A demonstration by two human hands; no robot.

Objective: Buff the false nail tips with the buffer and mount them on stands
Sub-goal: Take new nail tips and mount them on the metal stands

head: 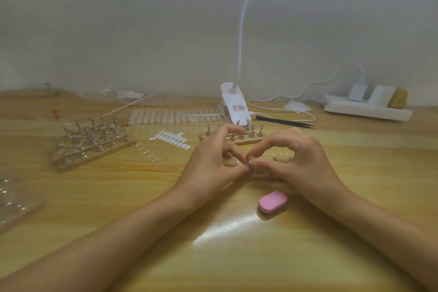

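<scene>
My left hand (213,161) and my right hand (301,161) meet at the table's middle, fingertips pinching a clear strip of false nail tips (280,161) that lies on the wood. Which tip each finger grips is hidden. The pink buffer (272,201) lies loose just in front of my right wrist. Behind my hands a wooden base with several metal stands (251,135) sits partly hidden by my left fingers. A second wooden base crowded with metal stands (94,142) is at the left.
A white clip lamp (233,104) with its cord stands behind the stands. White sticky tabs (170,138) and a long rack of nail tips (173,116) lie mid-table. Black tweezers (284,122), a white power strip (367,108) and clear plastic packaging (14,199) border the area.
</scene>
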